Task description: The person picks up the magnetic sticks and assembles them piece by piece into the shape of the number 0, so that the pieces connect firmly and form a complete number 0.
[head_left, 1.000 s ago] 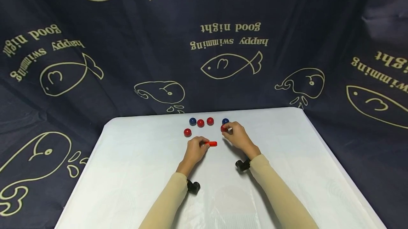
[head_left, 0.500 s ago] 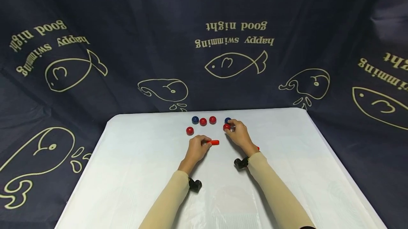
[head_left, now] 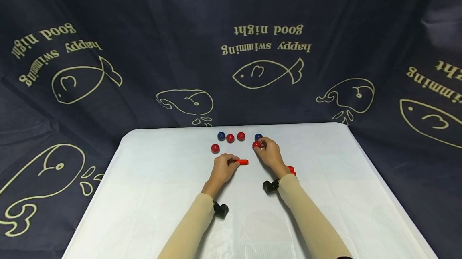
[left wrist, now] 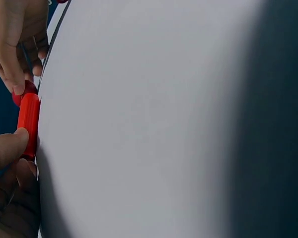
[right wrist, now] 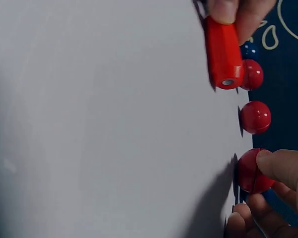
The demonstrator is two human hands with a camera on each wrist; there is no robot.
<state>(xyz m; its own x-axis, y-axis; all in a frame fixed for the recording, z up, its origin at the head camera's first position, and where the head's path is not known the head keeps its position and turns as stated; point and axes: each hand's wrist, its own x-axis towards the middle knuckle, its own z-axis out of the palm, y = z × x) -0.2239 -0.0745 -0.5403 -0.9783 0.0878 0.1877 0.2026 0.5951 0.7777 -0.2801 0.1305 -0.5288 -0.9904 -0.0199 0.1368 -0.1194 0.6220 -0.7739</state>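
Red ball (right wrist: 249, 173), bright-red stick (right wrist: 222, 52), white table (head_left: 162, 166), navy fish-patterned cloth (head_left: 267, 108).

Dark blue cloth (head_left: 202, 14), beyond table's (head_left: 162, 162) far edge: "good night", "happy swimming" printed upside down; lettering repeated beyond far left corner; partial lettering shown beyond far right corner.

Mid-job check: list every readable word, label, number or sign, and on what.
"happy swimming", upside down, on the dark cloth, centre and left.
"good night", upside down, same cloth, centre and left.
"swimming" and "night", upside down, same cloth, cut by head view's right edge.
Cropped mark at left-wrist view's top: unreadable.
No lettering shows on the held red stick or the balls.
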